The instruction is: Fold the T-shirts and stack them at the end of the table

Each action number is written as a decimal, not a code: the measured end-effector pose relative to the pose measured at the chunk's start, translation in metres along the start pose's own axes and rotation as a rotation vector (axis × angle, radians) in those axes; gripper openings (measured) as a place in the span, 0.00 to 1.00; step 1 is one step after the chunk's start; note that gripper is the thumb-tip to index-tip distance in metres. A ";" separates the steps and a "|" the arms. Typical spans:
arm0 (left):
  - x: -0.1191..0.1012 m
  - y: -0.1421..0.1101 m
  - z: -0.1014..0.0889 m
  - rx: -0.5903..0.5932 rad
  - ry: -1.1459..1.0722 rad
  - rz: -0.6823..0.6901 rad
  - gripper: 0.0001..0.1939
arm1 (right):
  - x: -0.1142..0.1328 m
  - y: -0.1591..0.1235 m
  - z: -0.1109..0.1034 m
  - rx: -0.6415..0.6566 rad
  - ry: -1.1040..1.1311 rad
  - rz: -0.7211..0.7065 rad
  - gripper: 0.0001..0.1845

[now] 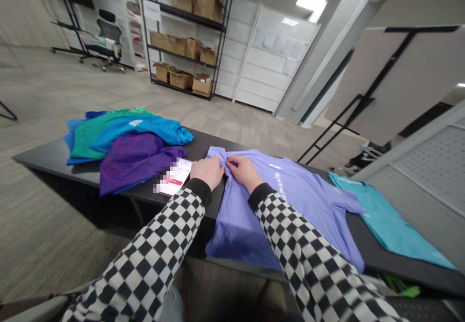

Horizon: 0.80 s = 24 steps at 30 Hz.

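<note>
- Checkered sleeves [138,259] in black and white are seen entering from the bottom of the view, one on each forearm.
- Grip: the left hand [207,173] and right hand [245,173] are held just beside each other, with the fingers of each closed on gathered cloth; neither hand is seen open.
- Held cloth belongs to a lavender shirt [301,201], which is spread on a black table [39,156] directly under the hands, with its lower part reaching the table's near edge.
- Handling is judged to be light, soft and limp: the cloth is likely to bunch and slide, so it is best taken by the gathered fold, with the rest supported by the table.
- A card [174,179], white and red and partly blurred out, is lying just left of the left hand.
- A purple shirt [131,164], a blue shirt [141,130] and a green shirt [101,133] are piled further left; a teal shirt [385,220] is laid out to the right.
- Metal shelves [185,36] holding cardboard boxes [181,80] are seen beyond the table, across a carpeted floor [72,89], with an office chair [109,36] to their left.
</note>
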<state>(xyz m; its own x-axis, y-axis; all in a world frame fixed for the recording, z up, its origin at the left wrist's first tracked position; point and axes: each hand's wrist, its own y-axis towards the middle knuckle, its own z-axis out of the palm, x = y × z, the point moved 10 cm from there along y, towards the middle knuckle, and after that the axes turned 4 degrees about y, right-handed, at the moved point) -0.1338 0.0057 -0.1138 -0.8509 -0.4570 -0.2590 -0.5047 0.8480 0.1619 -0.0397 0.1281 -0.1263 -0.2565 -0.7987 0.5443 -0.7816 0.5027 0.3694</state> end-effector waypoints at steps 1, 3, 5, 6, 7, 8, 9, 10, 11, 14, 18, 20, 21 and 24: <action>0.000 0.001 0.001 -0.002 0.008 -0.004 0.18 | 0.001 -0.001 -0.001 -0.003 0.005 -0.001 0.10; -0.003 -0.001 0.002 -0.009 0.025 0.011 0.16 | 0.000 -0.002 -0.003 -0.023 0.000 0.025 0.11; -0.006 -0.005 0.001 -0.024 0.041 0.035 0.15 | -0.003 -0.002 -0.007 -0.053 -0.023 0.070 0.12; -0.007 -0.008 0.001 -0.034 0.050 0.044 0.16 | -0.004 -0.002 -0.009 -0.071 -0.040 0.089 0.12; -0.008 -0.011 0.000 -0.042 0.057 0.050 0.16 | -0.006 -0.002 -0.011 -0.083 -0.058 0.104 0.12; -0.008 -0.015 0.000 -0.048 0.064 0.054 0.17 | -0.007 -0.002 -0.012 -0.089 -0.074 0.112 0.13; -0.008 -0.018 -0.001 -0.055 0.070 0.057 0.17 | -0.008 -0.002 -0.013 -0.092 -0.089 0.116 0.13; -0.008 -0.022 -0.002 -0.059 0.074 0.063 0.18 | -0.009 -0.002 -0.013 -0.092 -0.101 0.117 0.14; -0.008 -0.026 -0.003 -0.062 0.077 0.069 0.18 | -0.009 -0.002 -0.013 -0.090 -0.111 0.114 0.15; -0.009 -0.037 -0.005 -0.065 0.080 0.084 0.16 | -0.010 -0.001 -0.013 -0.085 -0.147 0.114 0.16; -0.009 -0.045 -0.009 -0.057 0.069 0.089 0.12 | -0.006 -0.002 -0.015 -0.103 -0.188 0.129 0.15; -0.008 -0.044 -0.013 -0.079 0.048 0.086 0.09 | -0.002 -0.003 -0.016 -0.106 -0.197 0.121 0.15; -0.008 -0.042 -0.016 -0.104 0.034 0.080 0.09 | 0.001 -0.003 -0.017 -0.105 -0.200 0.113 0.14; -0.009 -0.033 -0.021 -0.159 0.004 0.088 0.13 | 0.006 -0.004 -0.017 -0.105 -0.207 0.093 0.14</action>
<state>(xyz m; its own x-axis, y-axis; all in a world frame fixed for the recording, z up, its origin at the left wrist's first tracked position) -0.1124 -0.0233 -0.0966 -0.8935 -0.3839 -0.2331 -0.4442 0.8319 0.3326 -0.0287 0.1271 -0.1117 -0.4443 -0.7927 0.4174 -0.6884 0.6002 0.4072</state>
